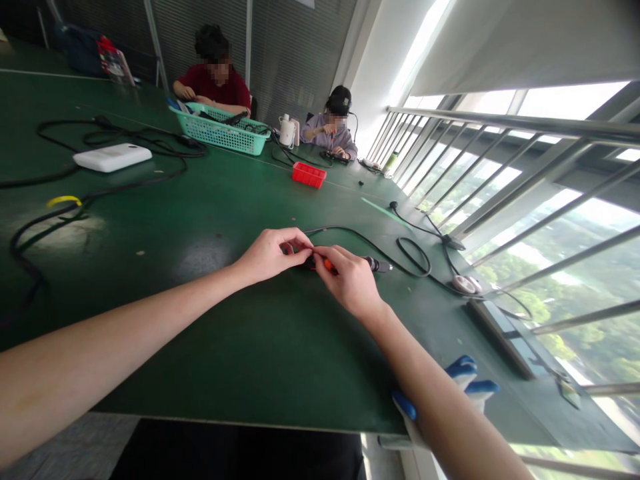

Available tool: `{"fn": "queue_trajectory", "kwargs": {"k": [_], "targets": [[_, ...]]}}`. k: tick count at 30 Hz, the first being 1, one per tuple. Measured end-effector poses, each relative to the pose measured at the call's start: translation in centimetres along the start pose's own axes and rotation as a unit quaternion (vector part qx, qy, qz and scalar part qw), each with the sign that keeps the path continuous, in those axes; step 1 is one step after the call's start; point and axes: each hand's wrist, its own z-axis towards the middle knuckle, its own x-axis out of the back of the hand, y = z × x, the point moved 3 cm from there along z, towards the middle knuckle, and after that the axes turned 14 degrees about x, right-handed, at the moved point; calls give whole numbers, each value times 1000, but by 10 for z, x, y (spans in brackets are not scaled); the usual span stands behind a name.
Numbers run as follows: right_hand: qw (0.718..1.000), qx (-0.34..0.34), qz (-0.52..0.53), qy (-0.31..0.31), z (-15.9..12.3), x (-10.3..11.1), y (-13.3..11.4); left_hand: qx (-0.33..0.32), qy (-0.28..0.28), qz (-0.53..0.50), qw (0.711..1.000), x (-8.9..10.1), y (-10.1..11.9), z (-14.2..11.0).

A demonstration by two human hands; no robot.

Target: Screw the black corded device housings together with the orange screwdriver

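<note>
On the green table lies a power drill, its black chuck (379, 265) pointing right past my right hand. Orange and black parts of its body show between my hands, which cover most of it. My left hand (277, 252) is closed in a pinch over the drill's left part, thumb and forefinger together. My right hand (347, 275) is also closed, its fingertips meeting those of my left hand above the body. Whatever is pinched there is too small or hidden to make out. A black cord (350, 230) curves away behind the hands to the right.
Beyond my hands stand a red tray (309, 175) and a turquoise basket (220, 130) with dark items. A white box (113, 157) and black cables lie left. Blue-tipped gloves (463, 373) lie under my right forearm. Metal railing (500, 200) borders the right. Two people sit across the table.
</note>
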Motion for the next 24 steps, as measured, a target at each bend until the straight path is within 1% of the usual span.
{"fn": "queue_trajectory", "kwargs": {"k": [2,4,5,7,9,11,13,16,18,21,24], "targets": [[999,11,-26,-19,1,0,0,1,20,11,1000,4,-4,3],[998,10,-61,3,1,4,1,-3,32,29,999,9,-10,7],[997,10,-78,27,1,7,2,-8,28,36,999,12,-13,9],[990,13,-105,90,2,15,5,-13,4,57,998,16,-20,12],[982,23,-111,154,1,23,6,-7,-22,76,997,18,-27,13],[973,33,-100,206,-2,28,7,-8,-40,91,995,18,-30,14],[969,31,-67,236,-4,29,8,-16,-41,98,994,18,-31,15],[971,4,6,239,-8,23,8,-23,-32,85,996,17,-30,15],[971,-2,46,234,-8,17,8,-20,-37,75,996,17,-30,15],[971,13,79,223,-8,12,4,-24,-51,78,995,17,-31,15],[974,25,90,209,-8,11,1,-27,-65,82,994,17,-30,15]]}}
